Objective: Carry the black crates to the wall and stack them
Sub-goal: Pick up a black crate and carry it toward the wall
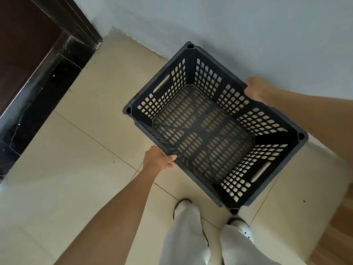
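A black perforated plastic crate (214, 129) is held above the tiled floor, empty, its open top facing me. My left hand (158, 159) grips the near long rim at its middle. My right hand (257, 89) grips the opposite long rim on the side toward the wall. The crate sits at an angle, one corner close to the pale wall (248, 31). I cannot tell whether its base touches the floor. No other crate is in view.
A dark wooden door and frame (28, 44) with a black stone threshold (44, 104) stand at the left. Beige floor tiles (76, 169) stretch in front of me. My feet and white trousers (191, 236) are just below the crate. A wooden surface (340, 226) shows at the right edge.
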Available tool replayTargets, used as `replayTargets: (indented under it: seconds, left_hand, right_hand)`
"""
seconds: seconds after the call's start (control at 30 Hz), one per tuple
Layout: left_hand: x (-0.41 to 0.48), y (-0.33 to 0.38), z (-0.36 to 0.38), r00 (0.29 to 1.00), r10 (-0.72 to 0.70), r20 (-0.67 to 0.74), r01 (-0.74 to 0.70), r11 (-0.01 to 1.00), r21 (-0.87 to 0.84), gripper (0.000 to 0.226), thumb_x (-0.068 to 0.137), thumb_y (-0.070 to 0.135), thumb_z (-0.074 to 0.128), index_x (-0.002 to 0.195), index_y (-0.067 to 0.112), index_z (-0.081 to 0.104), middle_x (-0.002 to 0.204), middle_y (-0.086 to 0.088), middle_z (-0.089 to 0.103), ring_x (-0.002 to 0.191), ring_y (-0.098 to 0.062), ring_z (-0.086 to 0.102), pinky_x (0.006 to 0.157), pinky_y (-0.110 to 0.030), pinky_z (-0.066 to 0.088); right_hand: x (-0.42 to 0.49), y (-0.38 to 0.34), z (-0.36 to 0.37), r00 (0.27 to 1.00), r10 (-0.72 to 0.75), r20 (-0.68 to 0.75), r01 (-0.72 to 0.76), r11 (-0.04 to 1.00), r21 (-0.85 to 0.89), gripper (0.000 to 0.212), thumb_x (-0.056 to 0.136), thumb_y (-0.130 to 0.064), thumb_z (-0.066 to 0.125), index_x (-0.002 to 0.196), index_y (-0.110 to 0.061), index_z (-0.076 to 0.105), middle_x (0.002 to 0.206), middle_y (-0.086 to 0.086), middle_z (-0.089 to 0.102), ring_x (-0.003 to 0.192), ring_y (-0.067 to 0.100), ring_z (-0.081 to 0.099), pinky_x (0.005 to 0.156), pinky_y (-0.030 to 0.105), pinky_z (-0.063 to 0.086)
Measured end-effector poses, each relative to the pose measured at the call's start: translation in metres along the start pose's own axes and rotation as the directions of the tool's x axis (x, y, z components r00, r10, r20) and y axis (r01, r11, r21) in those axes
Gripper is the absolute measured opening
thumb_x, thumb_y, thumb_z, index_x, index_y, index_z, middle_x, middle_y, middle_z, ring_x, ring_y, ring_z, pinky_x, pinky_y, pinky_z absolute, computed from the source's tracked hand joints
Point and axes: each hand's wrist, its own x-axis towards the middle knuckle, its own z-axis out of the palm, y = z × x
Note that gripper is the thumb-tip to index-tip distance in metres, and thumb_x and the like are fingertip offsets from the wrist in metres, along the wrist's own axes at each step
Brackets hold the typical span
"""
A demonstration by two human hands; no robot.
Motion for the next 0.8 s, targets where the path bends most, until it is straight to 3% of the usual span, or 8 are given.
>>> replayTargets:
  seconds: [0.13,0.27,0.37,0.5,0.6,0.8]
  left_hand:
    - [0.004,0.013,0.002,1.000,0.010,0.019,-0.009,0.998,-0.058,0.021,0.079,0.025,0.080,0.070,0.008,0.070,0.072,-0.005,0.076,0.068,-0.013,0.075,0.084,-0.035,0.059]
    - [-0.004,0.025,0.013,0.998,-0.030,0.047,0.032,0.998,-0.056,0.030,0.079,0.025,0.079,0.097,0.004,0.069,0.074,-0.001,0.076,0.070,-0.013,0.075,0.085,-0.036,0.059]
    - [-0.022,0.037,0.017,0.988,-0.031,0.151,0.020,0.997,0.073,0.044,0.081,0.033,0.075,0.114,0.008,0.062,0.103,-0.004,0.073,0.097,-0.019,0.069,0.093,-0.038,0.055]
    - [-0.057,0.057,0.007,0.959,-0.024,0.282,-0.033,0.980,0.195,0.059,0.088,0.032,0.067,0.140,0.015,0.045,0.140,-0.003,0.051,0.126,-0.023,0.052,0.100,-0.035,0.048]
    - [-0.087,0.070,-0.011,0.978,0.081,0.191,-0.138,0.942,0.306,0.050,0.091,0.027,0.062,0.138,0.012,0.049,0.138,-0.007,0.054,0.125,-0.025,0.052,0.102,-0.035,0.045]
    - [-0.179,0.068,-0.071,0.962,0.269,-0.046,-0.221,0.866,0.449,0.036,0.091,0.024,0.057,0.127,0.022,0.055,0.121,-0.002,0.064,0.108,-0.023,0.061,0.085,-0.036,0.050]
  right_hand:
    - [0.016,-0.002,-0.004,1.000,0.011,-0.011,-0.010,0.998,0.069,0.032,0.095,-0.006,0.047,0.125,0.002,0.054,0.125,0.021,0.055,0.117,0.037,0.051,0.090,0.037,0.041]
    - [0.014,-0.009,-0.017,0.998,-0.019,0.066,0.012,0.994,0.112,0.037,0.094,-0.009,0.049,0.130,-0.005,0.052,0.130,0.019,0.056,0.118,0.035,0.052,0.096,0.040,0.041]
    - [-0.003,-0.023,-0.029,0.989,-0.075,0.127,0.071,0.997,0.042,0.048,0.097,-0.008,0.046,0.145,-0.008,0.039,0.150,0.016,0.040,0.136,0.034,0.038,0.112,0.042,0.030]
    - [-0.033,-0.037,-0.045,0.978,-0.139,0.154,0.153,0.984,-0.086,0.048,0.101,-0.015,0.042,0.148,-0.005,0.034,0.153,0.015,0.036,0.138,0.032,0.038,0.111,0.037,0.031]
    - [-0.065,-0.045,-0.063,0.964,-0.171,0.201,0.196,0.974,-0.112,0.050,0.100,-0.016,0.044,0.148,-0.008,0.033,0.152,0.012,0.039,0.136,0.031,0.040,0.109,0.036,0.033]
    - [-0.164,-0.068,-0.085,0.924,-0.277,0.264,0.344,0.904,-0.254,0.046,0.099,-0.021,0.045,0.143,-0.011,0.039,0.142,0.014,0.047,0.126,0.032,0.048,0.101,0.038,0.041]
